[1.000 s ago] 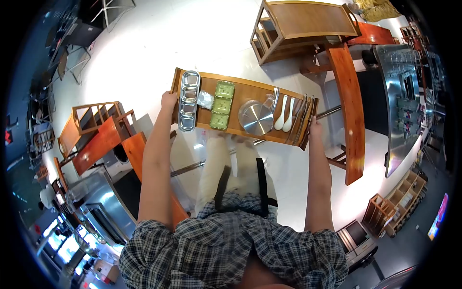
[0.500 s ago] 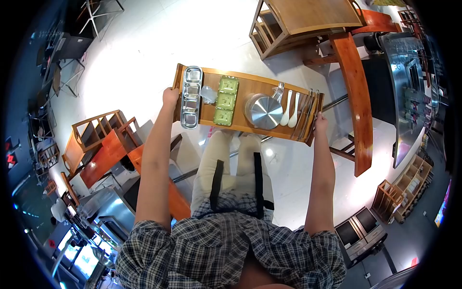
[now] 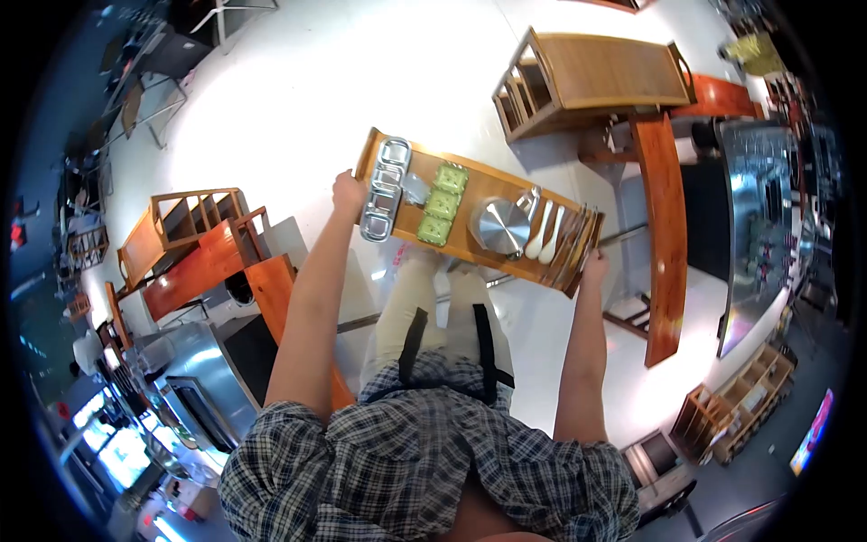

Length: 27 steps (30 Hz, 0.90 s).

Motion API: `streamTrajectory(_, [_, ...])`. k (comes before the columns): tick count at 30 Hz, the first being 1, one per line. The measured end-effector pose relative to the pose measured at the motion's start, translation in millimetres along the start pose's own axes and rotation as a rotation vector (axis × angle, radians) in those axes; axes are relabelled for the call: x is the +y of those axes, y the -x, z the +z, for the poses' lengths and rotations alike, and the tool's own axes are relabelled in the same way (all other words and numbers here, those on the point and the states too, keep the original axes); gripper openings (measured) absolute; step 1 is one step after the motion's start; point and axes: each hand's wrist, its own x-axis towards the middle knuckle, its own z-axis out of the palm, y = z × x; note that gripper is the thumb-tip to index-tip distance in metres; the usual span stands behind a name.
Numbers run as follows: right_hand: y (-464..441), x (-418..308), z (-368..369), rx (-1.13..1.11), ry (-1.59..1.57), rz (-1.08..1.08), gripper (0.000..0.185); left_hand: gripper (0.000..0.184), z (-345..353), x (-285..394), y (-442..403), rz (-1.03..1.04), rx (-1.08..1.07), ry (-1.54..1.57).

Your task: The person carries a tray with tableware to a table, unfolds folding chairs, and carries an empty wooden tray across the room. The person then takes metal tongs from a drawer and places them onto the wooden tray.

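Observation:
I hold a wooden tray (image 3: pixel 480 188) out in front of me, one hand at each short end. My left hand (image 3: pixel 347 192) is closed on its left end, and my right hand (image 3: pixel 594 268) grips the right end. On the tray stand a steel compartment dish (image 3: pixel 386 188), a small clear item (image 3: pixel 415 190) I cannot make out, and a green dish with three square sections (image 3: pixel 442 203). Farther right are a round shiny metal pot or bowl (image 3: pixel 503 227), two white spoons (image 3: pixel 545 233) and several long thin utensils (image 3: pixel 576 239). The tray slopes down to the right in view.
A wooden cabinet (image 3: pixel 619 72) stands ahead on the right, beside a long reddish bench (image 3: pixel 661 235) and a glossy dark-topped table (image 3: pixel 763 199). To the left are another wooden cabinet (image 3: pixel 185 226) and a reddish bench (image 3: pixel 194 271). White floor (image 3: pixel 361 72) stretches ahead.
The tray has swung in view, its right end lower and its left end shifted rightward. The surrounding furniture has shifted as my view turned. Both hands keep their hold.

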Motion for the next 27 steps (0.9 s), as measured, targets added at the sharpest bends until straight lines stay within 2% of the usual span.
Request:
streamTrajectory(3, [11,-18,-21,0.072,-0.081,-0.115,0.028,0.034,-11,11,33,0.16,0.067,0.127])
streamTrajectory(5, [6,-24,-33,0.08,-0.125,-0.192,0.027,0.032,-9,9,47,0.294,0.153,0.204])
streamTrajectory(7, [12,-60,-52,0.111,-0.256,-0.246,0.029,0.028,-15,11,54,0.386,0.209,0.25])
streamTrajectory(10, [29,-108,-69,0.128,-0.332,-0.306,0.03,0.026,-21,6,72,0.37,0.233,0.339])
streamTrajectory(11, [38,-128,-72,0.168,-0.462,-0.325,0.024,0.026,-23,4,80,0.348,0.222,0.329])
streamTrajectory(12, [47,-148,-79,0.153,-0.464,-0.341,0.024,0.025,-24,3,86,0.325,0.211,0.319])
streamTrajectory(14, [67,-183,-96,0.24,-0.334,-0.585,0.023,0.023,-20,-3,92,0.322,0.234,0.323])
streamTrajectory(16, [88,-210,-101,0.218,-0.401,-0.622,0.023,0.025,-18,-6,97,0.373,0.236,0.361])
streamTrajectory(19, [116,-231,-99,0.143,-0.404,-0.815,0.015,0.024,-26,4,91,0.42,0.195,0.35])
streamTrajectory(20, [122,-232,-90,0.144,-0.402,-0.806,0.015,0.023,-29,7,91,0.442,0.174,0.339])
streamTrajectory(22, [135,-223,-65,-0.049,-0.472,-0.836,0.015,0.022,-28,13,89,0.468,0.122,0.336])
streamTrajectory(23, [143,-215,-54,-0.033,-0.48,-0.811,0.015,0.021,-30,14,86,0.49,0.076,0.338])
streamTrajectory(24, [151,-207,-43,-0.146,-0.479,-0.783,0.015,0.021,-33,14,86,0.511,0.062,0.32])
streamTrajectory(25, [161,-199,-29,-0.246,-0.483,-0.747,0.016,0.021,-36,16,85,0.543,0.023,0.27])
streamTrajectory(27, [185,-181,7,-0.303,-0.566,-0.582,0.019,0.022,-38,21,77,0.599,-0.019,0.213])
